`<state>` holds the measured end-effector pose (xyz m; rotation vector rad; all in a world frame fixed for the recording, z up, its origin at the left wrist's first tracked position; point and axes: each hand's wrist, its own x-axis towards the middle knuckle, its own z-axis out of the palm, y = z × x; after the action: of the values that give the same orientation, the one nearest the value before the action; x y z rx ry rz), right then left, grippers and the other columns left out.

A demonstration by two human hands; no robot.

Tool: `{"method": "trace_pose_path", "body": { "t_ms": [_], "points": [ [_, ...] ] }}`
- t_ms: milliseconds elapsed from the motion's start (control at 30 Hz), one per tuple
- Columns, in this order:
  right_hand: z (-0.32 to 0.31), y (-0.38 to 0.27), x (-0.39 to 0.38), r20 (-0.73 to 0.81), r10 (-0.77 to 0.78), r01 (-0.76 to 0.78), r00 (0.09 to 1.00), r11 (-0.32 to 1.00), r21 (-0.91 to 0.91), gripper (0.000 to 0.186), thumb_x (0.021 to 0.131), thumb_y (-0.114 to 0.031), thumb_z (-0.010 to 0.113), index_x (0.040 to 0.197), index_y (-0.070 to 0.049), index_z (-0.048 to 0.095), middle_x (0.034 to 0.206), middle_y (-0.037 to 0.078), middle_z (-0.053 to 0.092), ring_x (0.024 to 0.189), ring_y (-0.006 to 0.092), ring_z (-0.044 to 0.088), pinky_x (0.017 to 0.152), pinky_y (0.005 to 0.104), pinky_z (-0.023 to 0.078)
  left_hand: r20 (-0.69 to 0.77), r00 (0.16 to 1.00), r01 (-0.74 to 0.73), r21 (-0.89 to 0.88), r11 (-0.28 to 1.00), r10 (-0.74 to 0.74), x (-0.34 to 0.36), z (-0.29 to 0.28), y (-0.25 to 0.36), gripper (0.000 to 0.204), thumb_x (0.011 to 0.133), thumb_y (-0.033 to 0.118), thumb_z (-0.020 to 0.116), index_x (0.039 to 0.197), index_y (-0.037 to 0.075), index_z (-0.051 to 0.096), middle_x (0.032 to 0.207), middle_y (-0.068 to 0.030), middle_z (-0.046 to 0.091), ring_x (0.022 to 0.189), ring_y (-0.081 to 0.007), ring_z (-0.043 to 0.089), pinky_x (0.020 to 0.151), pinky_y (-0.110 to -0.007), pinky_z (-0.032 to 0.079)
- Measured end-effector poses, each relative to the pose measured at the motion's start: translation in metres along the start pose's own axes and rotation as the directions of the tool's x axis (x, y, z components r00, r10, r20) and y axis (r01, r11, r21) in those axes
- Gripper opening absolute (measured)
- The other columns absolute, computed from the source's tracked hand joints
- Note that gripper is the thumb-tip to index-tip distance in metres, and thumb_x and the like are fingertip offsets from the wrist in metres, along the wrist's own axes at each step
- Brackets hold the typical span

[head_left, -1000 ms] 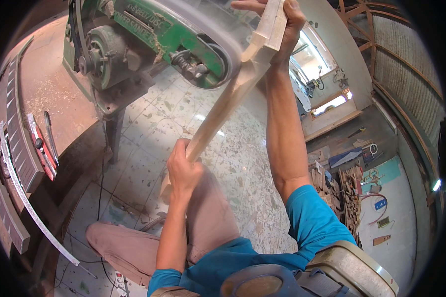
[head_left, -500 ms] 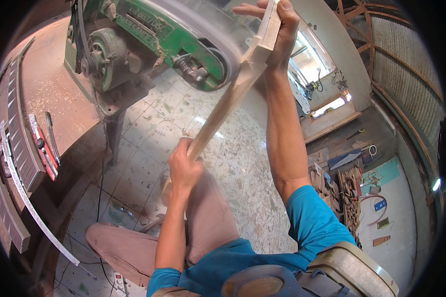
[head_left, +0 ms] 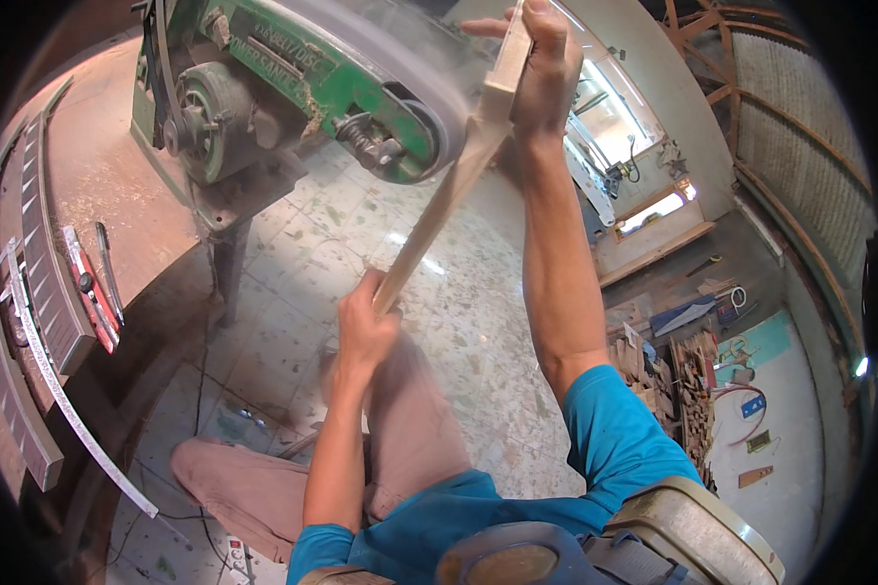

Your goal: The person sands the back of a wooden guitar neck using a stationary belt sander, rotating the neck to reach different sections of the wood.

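A pale wooden guitar neck (head_left: 437, 222) slants across the view, its thicker stepped end up at the right. My left hand (head_left: 365, 327) is closed around its lower, thin end, above my knee. Near the top, my right hand (head_left: 548, 83) grips the thick end, thumb along its edge, with some fingers stretched out behind. The neck's curved part, just below the step, lies against the rounded nose of a green belt sander (head_left: 298, 73). The sander's belt (head_left: 449, 117) is blurred by motion. Whatever lies behind the thick end is hidden.
A dusty workbench (head_left: 117, 210) at left carries dark inlaid fretboards (head_left: 54, 244), a red cutter (head_left: 93, 292), and a long pale strip (head_left: 78, 429). A power strip (head_left: 236, 558) and cables lie on the tiled floor (head_left: 478, 370). Wood offcuts (head_left: 695, 409) are stacked at right.
The thick end of the guitar neck and my right hand have shifted slightly left. My left hand has stayed nearly in place, still gripping the lower end.
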<state>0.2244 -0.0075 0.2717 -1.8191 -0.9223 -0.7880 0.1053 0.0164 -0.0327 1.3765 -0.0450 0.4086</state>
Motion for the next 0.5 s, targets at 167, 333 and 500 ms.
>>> {"method": "trace_pose_path", "body": {
  "t_ms": [167, 333, 500],
  "points": [
    [-0.001, -0.020, -0.006, -0.101, 0.018, -0.048, 0.995, 0.948, -0.314, 0.055, 0.101, -0.054, 0.053, 0.091, -0.001, 0.063, 0.073, 0.017, 0.069, 0.069, 0.0242, 0.070, 0.059, 0.0370, 0.051, 0.153, 0.986, 0.096, -0.192, 0.977, -0.067, 0.004, 0.006, -0.001, 0.032, 0.066, 0.004, 0.058, 0.096, -0.004, 0.063, 0.078, -0.0125, 0.068, 0.073, -0.0227, 0.066, 0.069, -0.035, 0.051],
    [-0.004, 0.002, 0.000, -0.181, -0.084, -0.077, 0.980, 0.676, -0.733, 0.059, 0.104, -0.058, 0.049, 0.105, -0.001, 0.065, 0.075, 0.019, 0.069, 0.074, 0.0317, 0.071, 0.066, 0.0442, 0.055, 0.368, 0.920, 0.265, -0.333, 0.905, -0.134, 0.015, 0.014, -0.017, 0.038, 0.068, 0.004, 0.060, 0.105, -0.003, 0.063, 0.088, -0.0129, 0.068, 0.083, -0.0231, 0.066, 0.074, -0.035, 0.051],
    [-0.074, 0.070, -0.006, -0.139, 0.240, -0.253, 0.961, 0.964, -0.087, 0.072, 0.105, -0.064, 0.039, 0.150, -0.008, 0.050, 0.144, 0.017, 0.061, 0.132, 0.0419, 0.056, 0.111, 0.0506, 0.042, 0.028, 0.997, 0.059, 0.254, 0.965, -0.068, 0.014, 0.039, 0.013, 0.043, 0.081, 0.018, 0.071, 0.114, -0.003, 0.055, 0.088, -0.0162, 0.068, 0.079, -0.0338, 0.065, 0.077, -0.044, 0.051]
  ]
}}
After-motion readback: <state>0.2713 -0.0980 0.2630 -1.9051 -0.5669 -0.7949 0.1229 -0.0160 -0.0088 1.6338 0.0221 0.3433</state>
